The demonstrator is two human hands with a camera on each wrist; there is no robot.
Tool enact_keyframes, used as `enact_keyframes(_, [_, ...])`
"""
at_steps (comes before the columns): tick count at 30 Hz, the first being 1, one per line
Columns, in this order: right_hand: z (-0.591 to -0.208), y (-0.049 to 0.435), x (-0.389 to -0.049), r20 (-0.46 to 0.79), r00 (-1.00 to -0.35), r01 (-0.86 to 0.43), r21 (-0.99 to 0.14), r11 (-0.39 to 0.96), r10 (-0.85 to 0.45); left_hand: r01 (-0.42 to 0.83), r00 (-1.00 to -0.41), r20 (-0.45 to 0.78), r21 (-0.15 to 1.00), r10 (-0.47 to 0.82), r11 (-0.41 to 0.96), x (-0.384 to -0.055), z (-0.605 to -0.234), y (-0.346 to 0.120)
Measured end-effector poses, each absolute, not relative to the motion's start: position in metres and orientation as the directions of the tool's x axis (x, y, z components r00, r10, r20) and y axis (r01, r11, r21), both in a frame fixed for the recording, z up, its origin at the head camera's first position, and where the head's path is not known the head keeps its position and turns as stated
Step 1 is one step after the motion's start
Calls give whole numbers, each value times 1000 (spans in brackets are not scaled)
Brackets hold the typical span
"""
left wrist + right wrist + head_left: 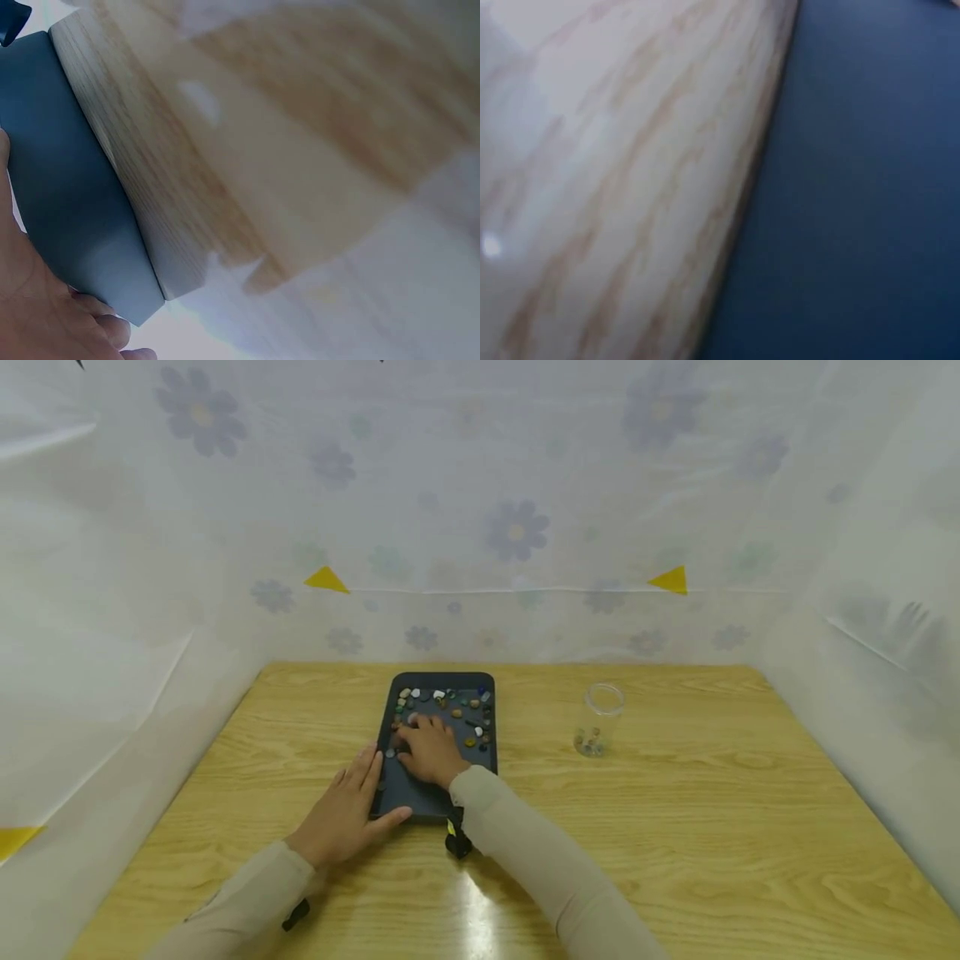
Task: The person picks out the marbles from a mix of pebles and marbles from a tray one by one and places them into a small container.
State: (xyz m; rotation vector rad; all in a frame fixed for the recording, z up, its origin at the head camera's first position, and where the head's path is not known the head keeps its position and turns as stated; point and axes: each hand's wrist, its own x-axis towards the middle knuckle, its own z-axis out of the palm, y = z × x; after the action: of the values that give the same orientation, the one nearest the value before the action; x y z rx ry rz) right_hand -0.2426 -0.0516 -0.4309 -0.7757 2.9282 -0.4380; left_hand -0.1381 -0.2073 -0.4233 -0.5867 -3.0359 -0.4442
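Observation:
A dark rectangular tray (420,795) lies on the table, with several small coloured stones (457,713) scattered mostly over its far half and along its sides. My left hand (341,817) rests against the tray's near left corner, straight fingers along the left rim and thumb out at the front edge. In the left wrist view, fingers (45,315) lie against the tray's outer wall (75,180). Reaching over the tray, my right hand (433,752) has its fingers spread low among the stones on the left side; its palm is hidden. The right wrist view shows mainly blue-dark tray surface (855,187).
To the right of the tray stands a clear jar (611,725) with several small stones (590,743) at its bottom. The wood-grain table (712,827) is bounded by a flowered white sheet (450,527) behind and plain-looking sheets at the sides. Yellow triangles mark the sheet.

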Motion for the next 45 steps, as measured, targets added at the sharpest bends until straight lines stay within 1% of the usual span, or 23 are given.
enact_keyframes(4, [-430, -47, -245, 4, -848, -505, -310, 806, -530, 370, -929, 78, 274, 363, 888, -139, -423, -207])
enact_keyframes(8, [-427, -40, -247, 16, -805, -563, -332, 756, -593, 369, -929, 81, 266, 361, 891, -139, -423, -208])
enact_keyframes(12, [-418, -30, -247, 1, -755, -601, -402, 691, -656, 364, -931, 71, 260, 358, 894, -138, -421, -208])
enact_keyframes(16, [-402, -18, -244, -22, -728, -606, -445, 659, -685, 356, -933, 54, 269, 356, 895, -138, -420, -207])
enact_keyframes(24, [-375, 16, -239, 32, -711, -658, -385, 648, -703, 368, -929, 68, 265, 363, 891, -137, -420, -208])
enact_keyframes(28, [-361, 37, -235, 77, -709, -669, -386, 635, -701, 376, -927, 88, 264, 366, 888, -136, -419, -208])
enact_keyframes(32, [-347, 63, -234, 144, -713, -674, -410, 614, -686, 372, -928, 82, 269, 364, 888, -136, -419, -206])
enact_keyframes(35, [-338, 87, -235, 200, -733, -661, -436, 611, -650, 374, -927, 86, 265, 365, 889, -135, -419, -206])
enact_keyframes(38, [-327, 113, -235, 237, -768, -627, -464, 626, -595, 380, -925, 97, 258, 368, 888, -135, -419, -205])
enact_keyframes(45, [-317, 177, -237, 291, -821, -570, -453, 686, -491, 376, -926, 93, 269, 365, 887, -135, -418, -205])
